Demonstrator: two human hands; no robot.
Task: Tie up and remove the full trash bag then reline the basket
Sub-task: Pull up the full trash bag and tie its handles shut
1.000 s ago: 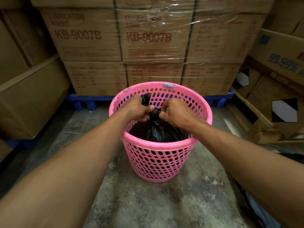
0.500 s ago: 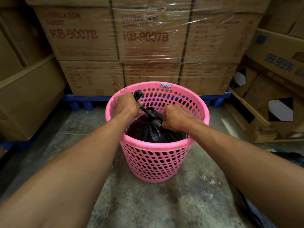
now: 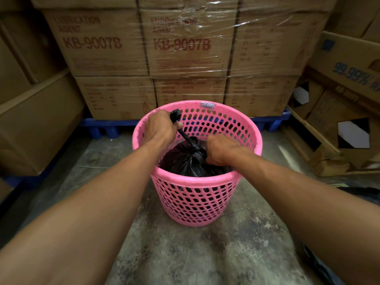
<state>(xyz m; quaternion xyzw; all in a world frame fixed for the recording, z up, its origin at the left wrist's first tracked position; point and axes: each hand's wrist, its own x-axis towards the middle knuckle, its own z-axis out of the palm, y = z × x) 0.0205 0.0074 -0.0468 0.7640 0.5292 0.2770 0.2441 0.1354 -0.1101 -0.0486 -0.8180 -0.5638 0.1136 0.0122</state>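
Black plastic trash bag (image 3: 185,163): position? (A)

It sits inside the pink perforated plastic basket (image 3: 195,202), which stands on the mottled concrete floor (image 3: 185,254), on the near side of the stacked cardboard boxes (image 3: 181,44). The bag's bulk lies below the rim. (B)

Hands? (A)

Left hand (image 3: 160,126) is clenched round a twisted tail (image 3: 186,137) of the film, drawn taut toward the far left, above the rim. Right hand (image 3: 220,149) is fisted on the plastic just right of the knot (image 3: 195,148). The inside of that fist is hidden, though film runs into it. (B)

Handling estimate? (A)

Thin film, soft, crinkled and glossy (so likely slick under the fingers). The body bulges and fills most of the basket's width. Weight cannot be read from this view; my guess is light to moderate. The film would probably stretch or tear if hauled by one thin tail. (B)

Where to take hold for the lift? (A)

Judgement: at the gathered neck just under the knot, whole fist round it, pulling straight up. The basket looks light and may rise with the bag, so the other hand should press on the rim. (B)

Anything else? (A)

Dark glossy sheet (image 3: 359,194) at the right edge. I cannot tell whether it is a spare liner. (B)
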